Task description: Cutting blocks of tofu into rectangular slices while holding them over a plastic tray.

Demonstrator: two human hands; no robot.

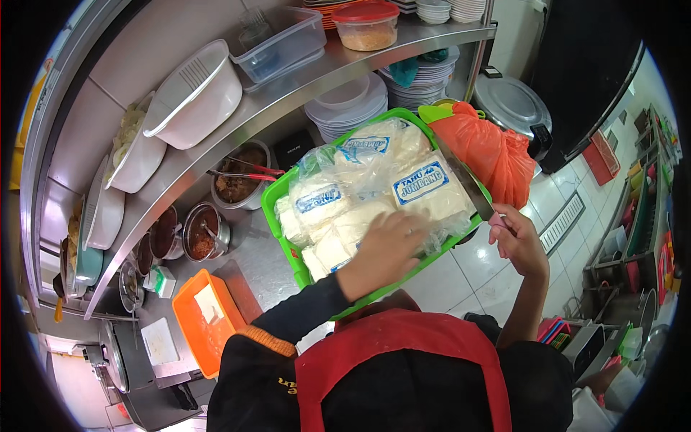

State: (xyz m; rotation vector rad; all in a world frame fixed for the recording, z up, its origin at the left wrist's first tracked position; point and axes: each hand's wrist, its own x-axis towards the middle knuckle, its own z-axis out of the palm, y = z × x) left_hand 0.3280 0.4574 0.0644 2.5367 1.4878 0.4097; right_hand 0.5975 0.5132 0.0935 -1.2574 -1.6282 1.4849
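Observation:
A bright green plastic basket (289, 245) lies before me, filled with several clear plastic packs of white tofu (345, 216) that bear blue printed labels. Over the near side of these packs my left hand (386, 251) is spread, slightly blurred; whether it touches the plastic cannot be told. My right hand (518, 237) grips the pink handle of a kitchen knife (469, 186) at the basket's right side. The knife's broad blade slants up and left along the rim, beside the rightmost tofu pack (432, 186).
An orange plastic bin (202, 281) with a white block inside stands to the left, near a white cutting board (159, 341). Metal pots of sauce (202, 232) sit under a steel shelf (334, 70). An orange plastic bag (486, 146) lies beyond the basket's right corner.

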